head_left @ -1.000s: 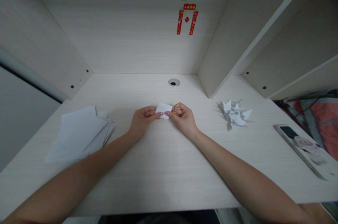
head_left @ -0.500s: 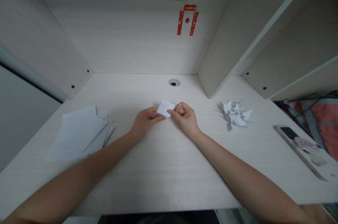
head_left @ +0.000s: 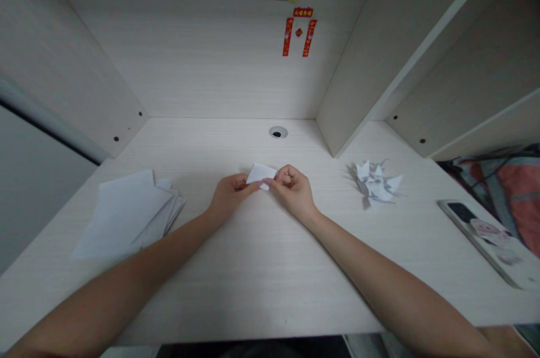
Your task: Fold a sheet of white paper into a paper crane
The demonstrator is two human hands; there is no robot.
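While hands (head_left: 230,195) (head_left: 295,193) pinch paper (head_left: 260,173), the desk (head_left: 253,273) bears sheets (head_left: 122,209).

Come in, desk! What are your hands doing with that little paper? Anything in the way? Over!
Left hand and right hand gripping. Small folded white paper between them. Paper stack off left, spiky folded paper off right, neither blocking.
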